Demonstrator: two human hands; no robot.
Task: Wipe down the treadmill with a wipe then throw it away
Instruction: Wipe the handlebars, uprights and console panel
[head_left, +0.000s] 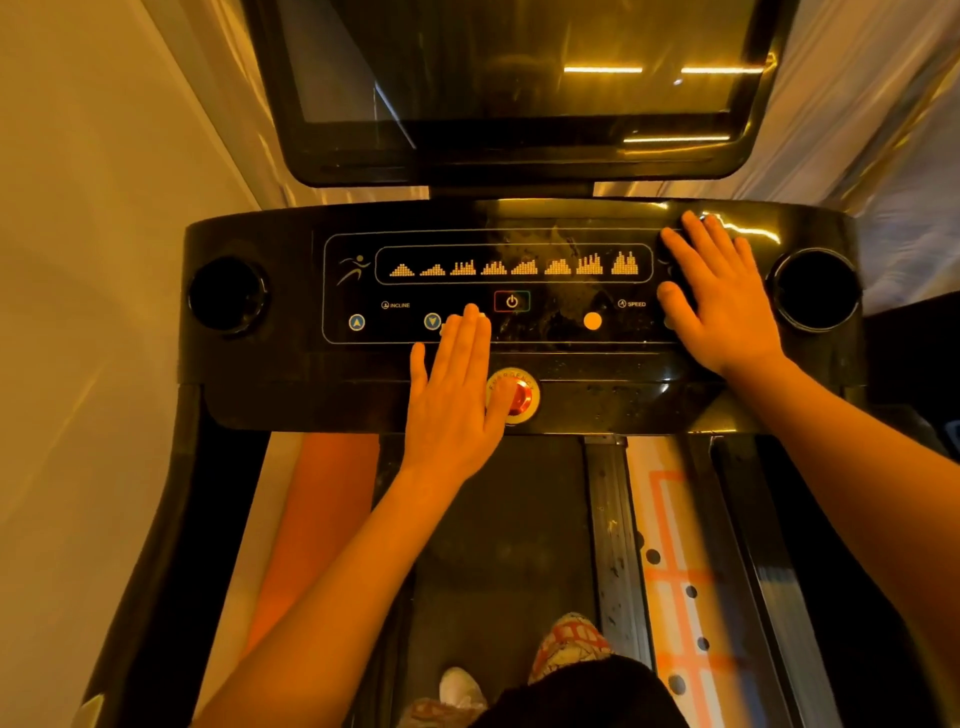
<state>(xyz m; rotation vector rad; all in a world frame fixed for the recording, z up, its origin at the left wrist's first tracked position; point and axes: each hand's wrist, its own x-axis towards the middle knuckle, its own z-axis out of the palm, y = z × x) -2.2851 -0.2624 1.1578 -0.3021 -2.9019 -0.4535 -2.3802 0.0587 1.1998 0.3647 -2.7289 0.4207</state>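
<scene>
— Well, how do the grips stand?

— Both lie flat, fingers straight, curled round nothing. The left grip presses on the lower middle of the console. Its fingertips are just beside the incline-down button, and its inner edge overlaps the red emergency button. The right grip is spread on the right end of the panel, just beside the right cup holder.

— And the wipe?

— Not plainly in view. It may be pinned under one palm. A pale sliver at the left fingertips could be its edge or only a nail; I cannot tell which. Wet-looking smears on the glossy panel between the two grips suggest to me that the wiping is under way.

— So what does the next move turn on?

— The console's long axis runs side to side across the person, directly beneath both grips, so a stroke has to travel sideways. The far left end, with the left cup holder, lies well apart from the right grip and nearer the left grip. I'd judge the left grip better placed for that stretch. The screen stands above and beyond the console. The belt lies below it, toward the person's shoes.

— And a bin?

— None shows.
</scene>
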